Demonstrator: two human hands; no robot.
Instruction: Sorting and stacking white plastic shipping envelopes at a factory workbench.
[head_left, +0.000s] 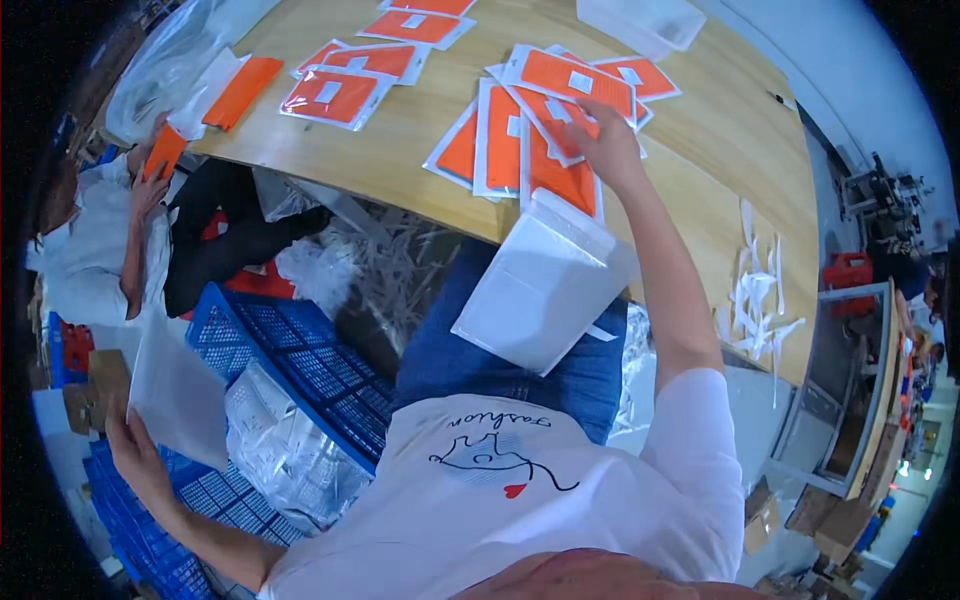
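My right hand (610,148) reaches over the table to a pile of flat orange packets in clear sleeves. Its fingers are closed at the edge of a tilted orange packet (548,112), and another orange packet (572,76) with a white label lies just beyond. Low at the left, my left hand (138,450) grips a flat whitish plastic bag (182,398) beside the blue crates. Across my lap, leaning on the table edge, rests a white flat pouch (540,285); nothing shows holding it.
More orange packets (336,95) lie on the wooden table (270,148). Paper strips (755,300) sit at its right edge. A clear plastic box (645,25) stands at the far side. A blue crate (290,340) and silvery packages (290,440) are left of me. A co-worker (105,240) holds something orange.
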